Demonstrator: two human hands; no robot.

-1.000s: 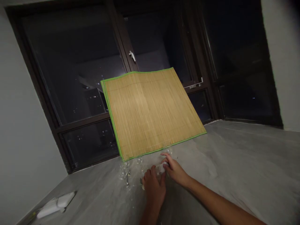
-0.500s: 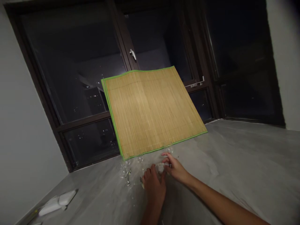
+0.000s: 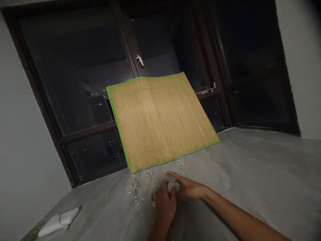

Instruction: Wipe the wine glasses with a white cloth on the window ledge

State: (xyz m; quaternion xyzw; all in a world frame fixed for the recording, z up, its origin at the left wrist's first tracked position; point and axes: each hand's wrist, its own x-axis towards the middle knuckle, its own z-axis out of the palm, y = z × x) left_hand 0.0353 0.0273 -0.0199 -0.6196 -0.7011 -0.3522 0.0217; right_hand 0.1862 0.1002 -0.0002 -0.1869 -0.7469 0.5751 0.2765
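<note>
Low in the middle of the view, my left hand [image 3: 165, 202] is closed around a clear glass [image 3: 173, 186], which looks tilted on its side. What seems to be its round foot shows left of my left fingers. My right hand [image 3: 190, 188] curls against the other end of the glass, index finger stretched over it. Part of the glass is hidden by my hands. Several clear stemmed glasses stand close by: a front left one [image 3: 132, 187], another [image 3: 149, 172] at the mat's lower edge, and one [image 3: 180, 163] beyond my right hand.
A bamboo mat [image 3: 160, 117] with green edging leans against the dark window [image 3: 75, 67] behind the glasses. The surface is grey and marbled [image 3: 245, 174]. At lower left lies a white, wrapped bundle [image 3: 59, 221].
My right hand has come slightly down and its fingers lie closer around the glass. The far right stemmed glass now shows more fully. The view has shifted a little.
</note>
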